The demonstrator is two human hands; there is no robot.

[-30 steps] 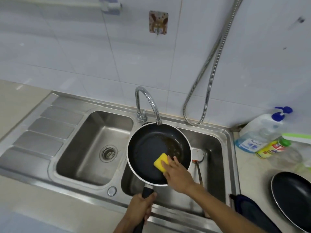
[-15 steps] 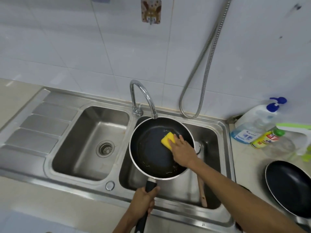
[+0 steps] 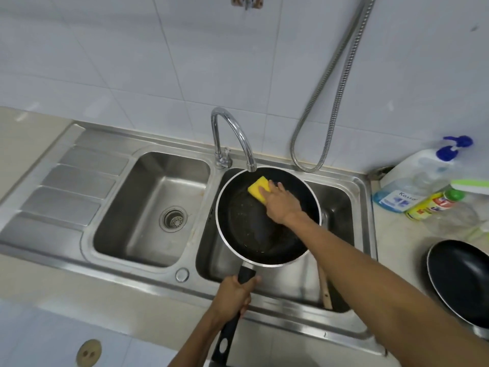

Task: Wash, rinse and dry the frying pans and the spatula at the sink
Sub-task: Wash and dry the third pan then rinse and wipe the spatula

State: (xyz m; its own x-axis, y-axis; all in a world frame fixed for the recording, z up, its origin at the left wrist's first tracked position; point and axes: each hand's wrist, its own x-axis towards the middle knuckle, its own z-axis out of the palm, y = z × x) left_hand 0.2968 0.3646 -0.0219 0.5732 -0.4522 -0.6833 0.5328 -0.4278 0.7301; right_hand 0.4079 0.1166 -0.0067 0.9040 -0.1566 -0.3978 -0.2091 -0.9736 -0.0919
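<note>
Now, sponge at far pan rim.

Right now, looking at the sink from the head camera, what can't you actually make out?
All in the head view:
Blade of the wooden-handled spatula: mostly hidden under the black frying pan held over the right basin.
Far side of the second black frying pan on the counter: cut off by the right edge.
Label of the yellow bottle: blurred, unreadable.
Part of the yellow sponge: covered by the right hand.

The pump bottle label reads roughly "Kassa"; nothing else is legible.
</note>
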